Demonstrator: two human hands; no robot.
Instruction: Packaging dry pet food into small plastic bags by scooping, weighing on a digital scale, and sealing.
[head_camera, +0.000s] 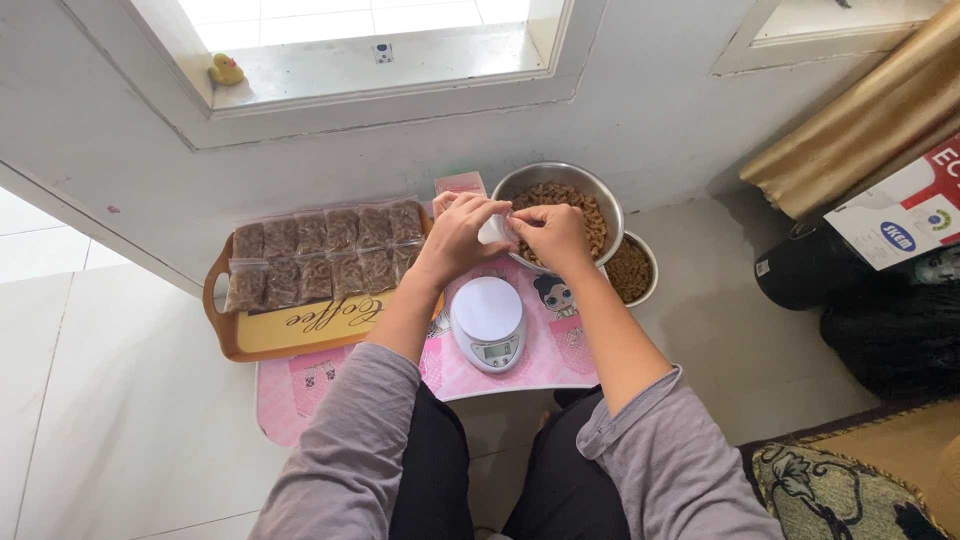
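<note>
Just above the white kitchen scale (487, 322), the left hand (462, 235) and right hand (553, 233) are together pinching a small clear bag (493, 230) beside the steel bowl (520, 182).

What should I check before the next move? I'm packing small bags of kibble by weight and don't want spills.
1. Small clear bag held by both the left hand and right hand: ok.
2. Bag mouth open: cannot tell.
3. Scale platform bare: ok.
4. Scale reading zero: cannot tell.
5. Steel bowl holds kibble: ok.
6. Tray has room beside the filled bags: ok.
</note>
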